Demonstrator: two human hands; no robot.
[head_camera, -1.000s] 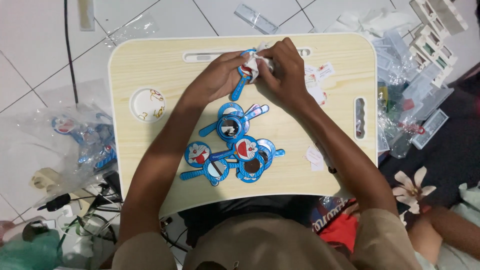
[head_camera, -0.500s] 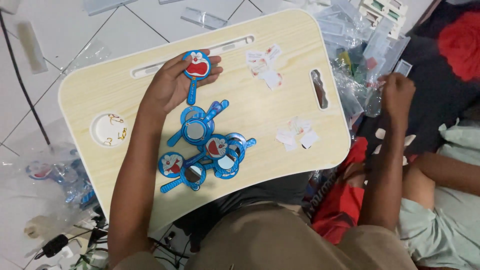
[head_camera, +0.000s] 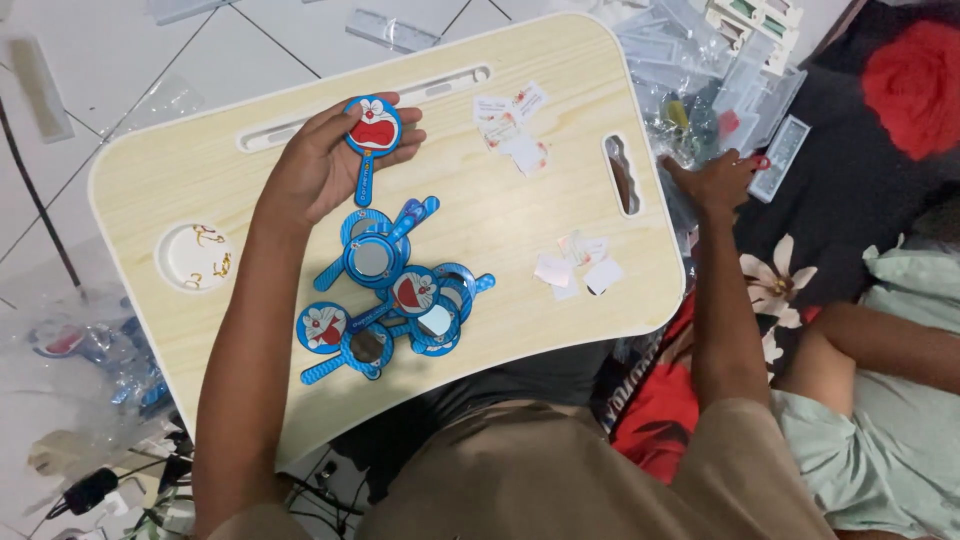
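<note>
The left hand (head_camera: 320, 170) had its fingers clamped on 1 blue hand mirror (head_camera: 372, 128), handle pointing down toward the mirror pile (head_camera: 390, 295) on the table (head_camera: 150, 180), while the right hand (head_camera: 715, 180), fingers spread, pressed into the plastic bags (head_camera: 700, 90) off the table's right edge.

Right hand (head_camera: 718, 180) fingers buried in clear plastic bags (head_camera: 690, 90), grasp unreadable. Lower mirrors in blue pile (head_camera: 390, 300) overlapped, partly hidden. Paper slips (head_camera: 575, 270) too small to make out; table (head_camera: 150, 180) near edge hidden by torso.
</note>
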